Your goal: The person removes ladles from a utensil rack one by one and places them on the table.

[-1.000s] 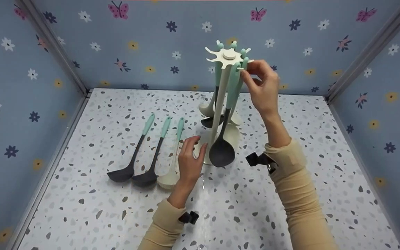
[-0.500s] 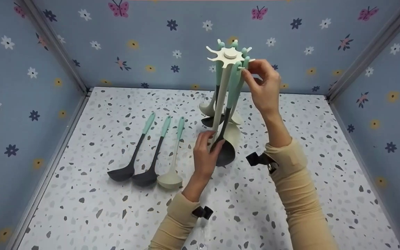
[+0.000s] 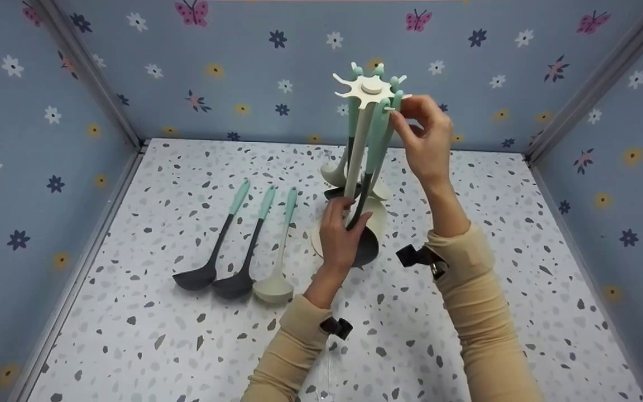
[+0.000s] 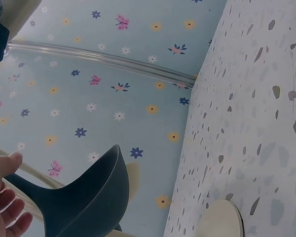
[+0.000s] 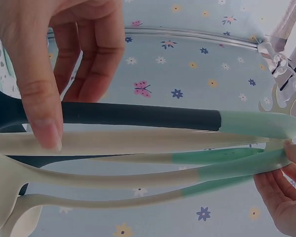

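Note:
A cream utensil stand (image 3: pixel 360 151) with a hooked top holds several mint-handled utensils. My right hand (image 3: pixel 429 137) pinches a cream ladle's mint handle (image 5: pixel 271 163) at a hook, between thumb and fingers. A dark ladle (image 3: pixel 366 248) hangs at the front; its shaft (image 5: pixel 143 112) runs beside the stand's pole. My left hand (image 3: pixel 339 234) is low around the pole and this shaft, thumb on one side and loosely bent fingers on the other. In the left wrist view the left thumb (image 4: pixel 9 164) overlaps the ladle's neck; I cannot tell whether it presses.
Left of the stand lie two dark ladles (image 3: pixel 194 279) (image 3: pixel 235 287) and a cream ladle (image 3: pixel 274 289), handles pointing away. Further utensils hang behind the pole, partly hidden. Patterned walls (image 3: pixel 277 56) enclose the speckled table (image 3: pixel 159 346) at the back and both sides.
My left hand has moved right and up from beside the stand's base to the pole and the front dark ladle's shaft. The right hand keeps its pinch at the hook.

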`<state>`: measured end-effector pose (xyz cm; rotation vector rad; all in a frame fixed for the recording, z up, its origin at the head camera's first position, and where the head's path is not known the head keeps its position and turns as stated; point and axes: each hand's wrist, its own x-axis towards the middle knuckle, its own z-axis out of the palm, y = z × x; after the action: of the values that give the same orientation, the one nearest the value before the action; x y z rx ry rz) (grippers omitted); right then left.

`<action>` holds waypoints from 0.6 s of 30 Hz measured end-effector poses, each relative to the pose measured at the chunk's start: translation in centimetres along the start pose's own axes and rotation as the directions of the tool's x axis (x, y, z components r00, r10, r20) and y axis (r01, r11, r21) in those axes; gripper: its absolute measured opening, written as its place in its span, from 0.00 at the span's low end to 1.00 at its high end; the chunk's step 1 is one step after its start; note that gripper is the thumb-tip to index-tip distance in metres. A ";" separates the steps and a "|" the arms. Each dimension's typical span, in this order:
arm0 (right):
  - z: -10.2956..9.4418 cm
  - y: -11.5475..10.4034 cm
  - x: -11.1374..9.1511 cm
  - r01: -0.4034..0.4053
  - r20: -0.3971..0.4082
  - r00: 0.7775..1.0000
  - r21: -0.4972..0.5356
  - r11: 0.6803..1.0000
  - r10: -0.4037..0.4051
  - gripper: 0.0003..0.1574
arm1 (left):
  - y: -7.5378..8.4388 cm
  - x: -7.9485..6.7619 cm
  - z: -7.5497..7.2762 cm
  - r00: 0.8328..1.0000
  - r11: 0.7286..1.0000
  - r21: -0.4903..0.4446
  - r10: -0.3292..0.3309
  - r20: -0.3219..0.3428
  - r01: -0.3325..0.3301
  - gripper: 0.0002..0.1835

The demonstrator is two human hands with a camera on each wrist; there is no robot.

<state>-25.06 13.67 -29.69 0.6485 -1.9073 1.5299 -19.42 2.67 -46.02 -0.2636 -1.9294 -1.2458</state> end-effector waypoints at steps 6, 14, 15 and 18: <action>0.1 -1.0 -0.1 -0.016 0.007 1.000 -0.001 1.000 0.016 0.08 | -0.1 0.3 0.3 1.000 1.000 -0.008 -0.012 0.007 0.012 0.14; 0.3 -2.7 -0.2 -0.024 0.007 1.000 -0.013 1.000 0.024 0.08 | -0.2 0.3 0.5 1.000 0.999 -0.045 0.016 -0.009 -0.016 0.11; 0.3 -2.8 -0.2 -0.024 0.007 1.000 -0.012 1.000 0.024 0.08 | -0.2 0.3 0.5 1.000 0.999 -0.051 0.017 -0.010 -0.017 0.10; 0.3 -2.8 -0.2 -0.024 0.008 1.000 -0.013 1.000 0.024 0.09 | -0.2 0.2 0.4 1.000 0.998 -0.066 0.021 -0.012 -0.021 0.10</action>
<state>-22.98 12.81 -27.94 0.6289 -1.9363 1.5303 -19.85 2.90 -46.10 -0.3096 -1.8730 -1.2966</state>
